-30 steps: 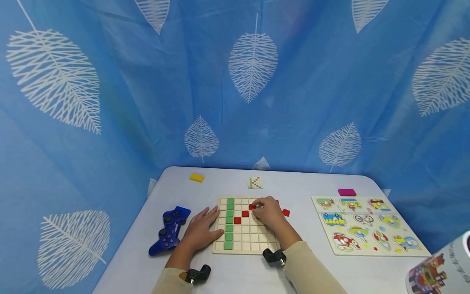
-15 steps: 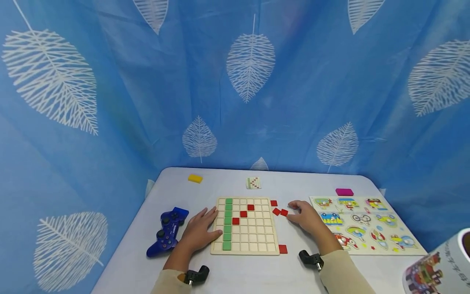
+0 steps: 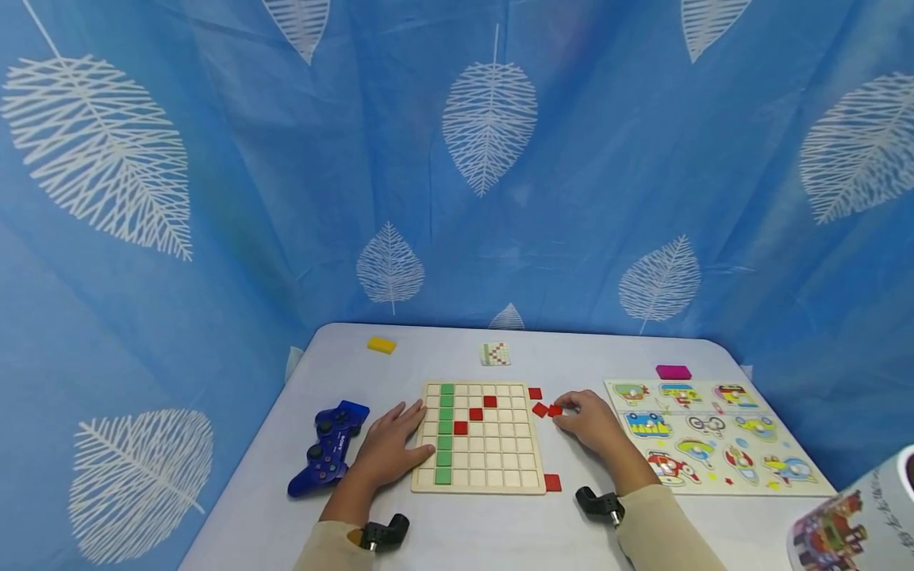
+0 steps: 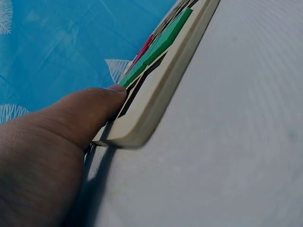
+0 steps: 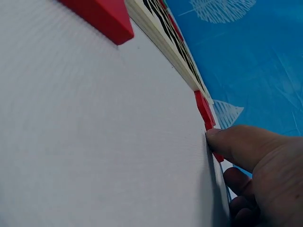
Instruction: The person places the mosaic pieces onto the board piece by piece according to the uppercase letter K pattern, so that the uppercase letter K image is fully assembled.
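Observation:
A wooden grid board [image 3: 497, 464] lies on the table with a column of green tiles [image 3: 444, 444] near its left side. Three red tiles [image 3: 475, 414] form a diagonal on it. My left hand [image 3: 389, 448] rests at the board's left edge, fingers extended, its thumb [image 4: 102, 101] touching the frame. Right of the board, my right hand [image 3: 591, 422] pinches a loose red square tile [image 3: 554, 411] between thumb and fingers, low at the table. Another loose red tile [image 3: 539, 409] lies right beside it. A third [image 3: 535, 392] sits by the board's upper right corner.
One more red tile [image 3: 553, 482] lies at the lower right corner. A small pattern card [image 3: 496, 354] and a yellow block [image 3: 382, 345] are behind the board. Left stands a blue game controller [image 3: 330, 448]; right, a picture puzzle [image 3: 703, 484], magenta block [image 3: 673, 372] and printed cylinder [image 3: 881, 507].
My right hand has moved right, off the board, leaving a red tile at the top of the diagonal, and its fingers have closed on a loose red tile. The left hand stays put.

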The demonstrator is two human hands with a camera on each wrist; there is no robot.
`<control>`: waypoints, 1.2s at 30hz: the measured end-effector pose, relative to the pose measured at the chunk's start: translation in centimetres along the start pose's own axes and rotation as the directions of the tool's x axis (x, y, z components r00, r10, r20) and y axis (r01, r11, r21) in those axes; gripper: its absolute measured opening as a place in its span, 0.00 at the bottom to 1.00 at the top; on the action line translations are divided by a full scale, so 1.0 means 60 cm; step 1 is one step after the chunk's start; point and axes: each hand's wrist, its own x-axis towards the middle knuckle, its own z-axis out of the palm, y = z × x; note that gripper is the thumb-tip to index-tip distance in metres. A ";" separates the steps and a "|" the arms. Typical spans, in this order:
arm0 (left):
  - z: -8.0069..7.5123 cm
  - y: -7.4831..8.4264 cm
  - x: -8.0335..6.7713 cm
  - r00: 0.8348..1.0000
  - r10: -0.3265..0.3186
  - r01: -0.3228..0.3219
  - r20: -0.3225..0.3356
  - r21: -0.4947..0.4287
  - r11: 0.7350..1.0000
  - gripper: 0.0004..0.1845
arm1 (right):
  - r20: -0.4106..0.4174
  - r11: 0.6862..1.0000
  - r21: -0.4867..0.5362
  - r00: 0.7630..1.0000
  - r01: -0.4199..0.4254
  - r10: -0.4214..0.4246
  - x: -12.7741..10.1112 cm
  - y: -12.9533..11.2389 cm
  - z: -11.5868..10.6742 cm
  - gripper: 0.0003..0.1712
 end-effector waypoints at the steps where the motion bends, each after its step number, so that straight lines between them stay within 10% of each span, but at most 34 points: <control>1: 0.000 0.000 0.000 1.000 -0.002 0.002 0.001 0.000 1.000 0.45 | 0.002 1.000 0.009 1.000 -0.008 0.008 0.001 -0.001 0.000 0.16; 7: 0.000 -0.003 -0.002 1.000 -0.014 0.013 0.012 0.013 1.000 0.46 | 0.002 0.989 0.138 0.999 -0.053 0.053 0.019 -0.037 0.007 0.14; 12: -0.002 -0.002 -0.002 1.000 -0.007 0.007 0.006 0.003 1.000 0.46 | 0.030 0.986 0.155 0.997 0.068 -0.073 0.047 -0.103 0.040 0.13; 36: -0.004 -0.002 -0.001 0.999 0.034 -0.034 0.002 0.022 0.999 0.45 | -0.038 0.983 -0.146 0.992 0.113 -0.120 0.048 -0.162 0.086 0.11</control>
